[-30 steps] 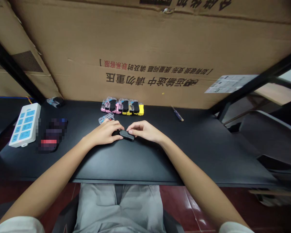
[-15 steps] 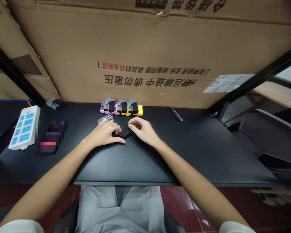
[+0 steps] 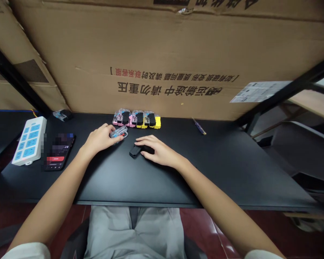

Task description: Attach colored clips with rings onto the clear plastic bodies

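Note:
My left hand (image 3: 100,139) has its thumb and fingers closed around a clear plastic piece (image 3: 120,131) with an orange-red bit inside, lying on the black table. To its right, my right hand (image 3: 160,151) grips a small black plastic part (image 3: 135,151) between thumb and fingers, low over the tabletop. The far end of this part is hidden under the hand. Just beyond both hands stands a row of small clear-and-black plastic units (image 3: 137,118) with pink and yellow bases, side by side against the cardboard.
A white power strip (image 3: 29,141) and a phone (image 3: 59,153) lie on the left. Behind them sits another clear-and-black unit (image 3: 62,115). A small screwdriver (image 3: 199,127) rests at the back right. Upright cardboard (image 3: 162,46) walls the table's far side.
My left hand has left the black part and moved left onto the clear plastic piece. My right hand now has the black part alone, turned and shifted slightly nearer.

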The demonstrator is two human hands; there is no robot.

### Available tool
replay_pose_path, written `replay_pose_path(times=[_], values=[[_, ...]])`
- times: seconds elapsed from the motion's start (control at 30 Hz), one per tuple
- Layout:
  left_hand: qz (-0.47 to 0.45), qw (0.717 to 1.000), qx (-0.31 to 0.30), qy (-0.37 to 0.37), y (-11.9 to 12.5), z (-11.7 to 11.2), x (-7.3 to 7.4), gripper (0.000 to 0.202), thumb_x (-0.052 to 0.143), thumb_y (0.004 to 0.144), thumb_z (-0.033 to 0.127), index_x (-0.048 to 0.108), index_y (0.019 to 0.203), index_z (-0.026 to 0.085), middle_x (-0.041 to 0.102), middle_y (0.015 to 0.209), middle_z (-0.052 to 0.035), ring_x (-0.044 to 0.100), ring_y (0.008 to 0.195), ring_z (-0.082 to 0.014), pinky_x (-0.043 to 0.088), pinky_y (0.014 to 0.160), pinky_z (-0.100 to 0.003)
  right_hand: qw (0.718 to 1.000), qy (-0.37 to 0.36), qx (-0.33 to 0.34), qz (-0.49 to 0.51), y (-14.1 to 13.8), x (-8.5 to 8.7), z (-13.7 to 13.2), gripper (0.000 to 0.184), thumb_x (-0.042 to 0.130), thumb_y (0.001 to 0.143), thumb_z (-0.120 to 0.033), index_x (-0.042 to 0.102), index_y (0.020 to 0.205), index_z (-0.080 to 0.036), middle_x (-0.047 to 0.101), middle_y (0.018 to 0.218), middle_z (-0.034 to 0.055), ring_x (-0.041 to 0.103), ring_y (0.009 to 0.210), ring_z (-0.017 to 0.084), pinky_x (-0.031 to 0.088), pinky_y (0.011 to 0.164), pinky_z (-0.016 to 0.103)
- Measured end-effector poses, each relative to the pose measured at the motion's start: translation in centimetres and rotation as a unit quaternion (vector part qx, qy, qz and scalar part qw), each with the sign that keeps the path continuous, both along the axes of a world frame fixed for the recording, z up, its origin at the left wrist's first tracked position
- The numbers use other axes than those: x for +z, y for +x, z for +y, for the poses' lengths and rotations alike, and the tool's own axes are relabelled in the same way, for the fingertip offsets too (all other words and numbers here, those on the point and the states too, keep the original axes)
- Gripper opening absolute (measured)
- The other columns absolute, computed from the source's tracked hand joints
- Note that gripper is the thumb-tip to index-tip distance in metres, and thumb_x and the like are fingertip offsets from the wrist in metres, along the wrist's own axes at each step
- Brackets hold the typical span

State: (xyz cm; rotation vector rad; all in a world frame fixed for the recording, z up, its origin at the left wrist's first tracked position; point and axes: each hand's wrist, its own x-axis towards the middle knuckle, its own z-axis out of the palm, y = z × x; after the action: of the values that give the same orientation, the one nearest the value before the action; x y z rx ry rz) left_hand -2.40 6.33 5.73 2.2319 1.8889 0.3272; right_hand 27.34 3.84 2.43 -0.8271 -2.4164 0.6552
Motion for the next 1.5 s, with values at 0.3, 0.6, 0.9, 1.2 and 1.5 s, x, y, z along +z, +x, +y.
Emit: replay_pose_path(times=[0.3,0.6,0.9,1.2,1.5], values=[[-0.141,0.974,-0.089,-0.156,0.3,0.4,-0.5,0.057,0.071,0.083,0.078,0.075,0.082,0.021,0.077,0.078,-0.0053,0.069,0.074,-0.0242,0.041,0.063,-0.029,0.997,-0.055,-0.036,0.047,0.0,-0.2,0.1,0.016,0.07,0.103,-0.031,0.074,0.116,-0.023,0.08,0.106,0.0076,0.076,0.095,0.024,0.06,0.089,0.039],[-0.325,0.914,-0.148,-0.194,2.0,-0.5,-0.7,0.053,0.067,0.095,0.07,0.068,0.105,0.018,0.068,0.075,-0.0004,0.058,0.053,-0.0134,0.043,0.051,-0.026,0.879,-0.367,-0.08,0.294,-0.8,-0.9,0.9,0.042,0.077,0.096,-0.042,0.059,0.13,-0.024,0.082,0.103,0.0065,0.078,0.078,0.02,0.066,0.078,0.038],[-0.544,0.791,-0.127,-0.251,3.7,0.0,-2.9,0.06,0.088,0.085,0.061,0.059,0.115,0.018,0.077,0.083,-0.0035,0.078,0.07,-0.0186,0.064,0.071,-0.032,0.779,-0.477,-0.096,0.394,-1.1,-1.0,0.9,0.082,0.076,0.089,-0.018,0.037,0.16,-0.03,0.081,0.109,0.0051,0.08,0.081,0.018,0.068,0.077,0.034],[-0.556,0.783,-0.121,-0.253,3.6,0.0,-3.0,0.057,0.09,0.086,0.052,0.061,0.12,0.017,0.08,0.091,-0.0053,0.08,0.076,-0.0186,0.065,0.077,-0.033,0.801,-0.448,-0.088,0.387,-1.2,-1.0,0.8,0.072,0.067,0.086,-0.016,0.051,0.155,-0.032,0.077,0.118,0.0063,0.078,0.083,0.018,0.067,0.078,0.036],[-0.541,0.795,-0.11,-0.252,3.6,0.1,-3.2,0.056,0.091,0.083,0.055,0.061,0.112,0.018,0.082,0.095,-0.008,0.08,0.079,-0.0198,0.064,0.077,-0.033,0.866,-0.356,-0.144,0.321,-1.1,-0.9,0.7,0.064,0.065,0.097,-0.039,0.051,0.16,-0.033,0.074,0.097,0.0027,0.072,0.076,0.021,0.064,0.069,0.036]])
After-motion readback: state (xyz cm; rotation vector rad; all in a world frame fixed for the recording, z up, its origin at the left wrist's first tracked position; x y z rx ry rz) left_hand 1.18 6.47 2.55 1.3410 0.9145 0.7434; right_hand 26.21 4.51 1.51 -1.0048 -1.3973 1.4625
